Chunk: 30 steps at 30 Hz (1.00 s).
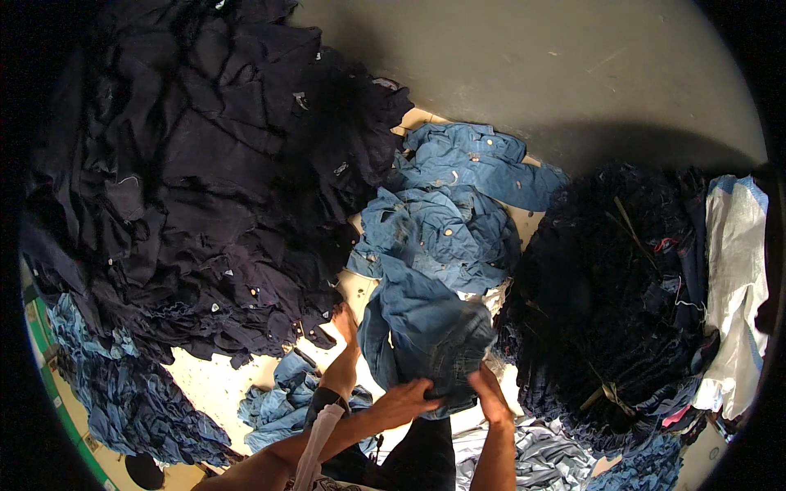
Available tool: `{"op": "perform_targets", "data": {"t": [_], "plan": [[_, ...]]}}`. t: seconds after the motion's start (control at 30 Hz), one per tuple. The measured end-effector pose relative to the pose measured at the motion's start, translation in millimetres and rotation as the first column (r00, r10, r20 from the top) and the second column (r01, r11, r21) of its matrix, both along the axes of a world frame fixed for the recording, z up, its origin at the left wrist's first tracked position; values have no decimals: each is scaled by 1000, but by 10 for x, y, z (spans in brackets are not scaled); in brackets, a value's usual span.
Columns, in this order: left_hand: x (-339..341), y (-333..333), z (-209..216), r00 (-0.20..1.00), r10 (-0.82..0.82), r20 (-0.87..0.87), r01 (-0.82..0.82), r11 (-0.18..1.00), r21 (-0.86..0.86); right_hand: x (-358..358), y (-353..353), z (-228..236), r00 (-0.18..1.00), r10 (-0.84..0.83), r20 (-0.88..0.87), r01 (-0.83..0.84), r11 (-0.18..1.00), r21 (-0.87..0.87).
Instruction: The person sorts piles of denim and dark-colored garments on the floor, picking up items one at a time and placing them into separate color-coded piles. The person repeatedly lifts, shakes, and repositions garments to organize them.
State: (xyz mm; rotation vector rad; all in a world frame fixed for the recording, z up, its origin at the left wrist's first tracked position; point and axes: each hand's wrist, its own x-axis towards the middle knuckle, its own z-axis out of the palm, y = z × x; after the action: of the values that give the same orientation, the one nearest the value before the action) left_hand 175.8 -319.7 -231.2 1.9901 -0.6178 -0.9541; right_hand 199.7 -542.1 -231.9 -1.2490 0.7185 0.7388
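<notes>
Both hands hold a blue denim garment (416, 315) in front of my body. My left hand (407, 403) is closed on its lower edge, fingers pointing right. At its right side, my right hand (491, 394) grips the cloth, partly smeared by motion. The garment's darker, stitched part lies between the hands, while its far end spreads over a heap of crumpled blue garments (446, 233) with light buttons. Whether it is trousers or a jacket, I cannot tell.
A large dark navy garment pile (188, 188) fills the left. To the right stands a dark bundle of frayed cloth (606, 303), beside a white sack (733, 295). Blue garments (282, 401) and grey shiny cloth (532, 454) lie near my legs. My bare foot (347, 323) rests by the navy pile.
</notes>
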Motion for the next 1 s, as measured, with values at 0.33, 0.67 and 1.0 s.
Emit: {"op": "perform_targets", "data": {"t": [0.33, 0.67, 1.0], "plan": [[-484, -53, -1040, 452, 165, -876, -863, 330, -383, -834, -313, 696, 991, 115, -63, -131, 827, -547], [2187, 1049, -4230, 586, 701, 406, -728, 236, 643, -2430, 556, -58, 876, 471, -97, -369, 529, -764], [950, 374, -2439, 889, 457, -33, -459, 887, -56, -1687, 672, -850, 937, -228, -265, 156, 951, -265]]}}
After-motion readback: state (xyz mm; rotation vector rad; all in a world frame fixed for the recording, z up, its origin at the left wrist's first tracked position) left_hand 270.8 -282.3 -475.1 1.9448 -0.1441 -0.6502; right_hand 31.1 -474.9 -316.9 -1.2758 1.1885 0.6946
